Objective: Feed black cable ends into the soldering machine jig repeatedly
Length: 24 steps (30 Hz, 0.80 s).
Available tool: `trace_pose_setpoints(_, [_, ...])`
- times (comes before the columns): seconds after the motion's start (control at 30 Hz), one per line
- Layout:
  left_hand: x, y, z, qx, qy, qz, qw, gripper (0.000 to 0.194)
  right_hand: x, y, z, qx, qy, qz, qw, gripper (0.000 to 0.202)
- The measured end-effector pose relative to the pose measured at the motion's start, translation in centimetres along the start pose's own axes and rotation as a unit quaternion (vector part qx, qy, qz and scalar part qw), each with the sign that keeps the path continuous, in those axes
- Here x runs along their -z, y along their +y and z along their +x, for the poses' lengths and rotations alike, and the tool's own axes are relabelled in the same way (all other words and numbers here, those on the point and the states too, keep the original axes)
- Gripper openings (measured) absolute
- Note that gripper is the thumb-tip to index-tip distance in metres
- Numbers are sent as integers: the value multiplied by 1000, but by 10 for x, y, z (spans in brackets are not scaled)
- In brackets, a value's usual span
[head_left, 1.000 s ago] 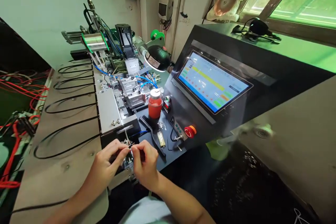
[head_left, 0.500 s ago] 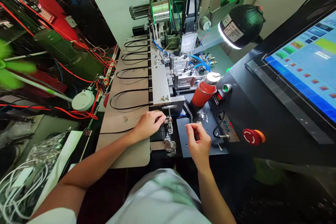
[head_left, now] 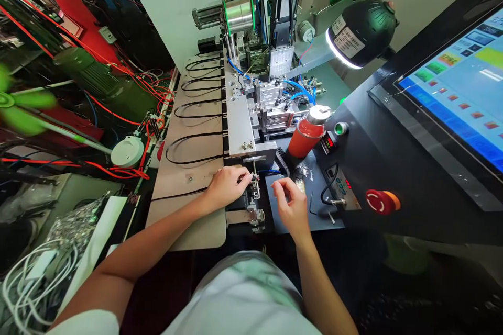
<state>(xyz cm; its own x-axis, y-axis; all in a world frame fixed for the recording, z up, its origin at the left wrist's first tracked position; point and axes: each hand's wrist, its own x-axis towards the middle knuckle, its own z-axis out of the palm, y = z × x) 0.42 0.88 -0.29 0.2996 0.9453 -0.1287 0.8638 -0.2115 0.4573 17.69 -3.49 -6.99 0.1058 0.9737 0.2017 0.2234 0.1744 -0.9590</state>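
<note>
Four in line, one nearer me

My right hand point(head_left: 291, 208) hovers over the dark plate point(head_left: 280, 224), fingertips drawn close; whether they pinch anything, I cannot tell. My left hand point(head_left: 227, 187) is at the small metal fixture point(head_left: 255, 188). The near black cable point(head_left: 179, 194) crosses the bench point(head_left: 196, 183) to that hand, end hidden, so I cannot tell if I grip it; I judge it unfinished. Beyond, four black loops point(head_left: 196, 160) reach the silver bar point(head_left: 239, 128), seemingly done.
</note>
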Motion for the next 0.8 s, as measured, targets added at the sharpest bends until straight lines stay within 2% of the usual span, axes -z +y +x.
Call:
trace_pose_setpoints(0.23, [-1, 4, 3, -18, 16, 19, 1000, 26, -26, 1, 24, 17, -77, -1, 997, 30])
trace_pose_setpoints(0.47, [-6, -1, -5, -49, 62, 65, 995, 21, -36, 5, 26, 34, -62, 73, 995, 30])
trace_pose_setpoints(0.57, [-7, -9, -13, -111, 98, 93, 985, 20, -37, 6, 25, 24, -60, 94, 993, 30])
trace_pose_setpoints(0.63, [-6, -13, -16, -172, 104, 134, 970, 27, -38, 7, 25, 21, -58, 100, 993, 30])
trace_pose_setpoints(0.7, [-4, -14, -17, -220, 90, 200, 951, 33, -40, 9, 24, 17, -53, 103, 993, 31])
trace_pose_setpoints(0.8, [-2, -10, -16, -255, 47, 283, 923, 33, -40, 13, 23, 3, -46, 106, 993, 32])
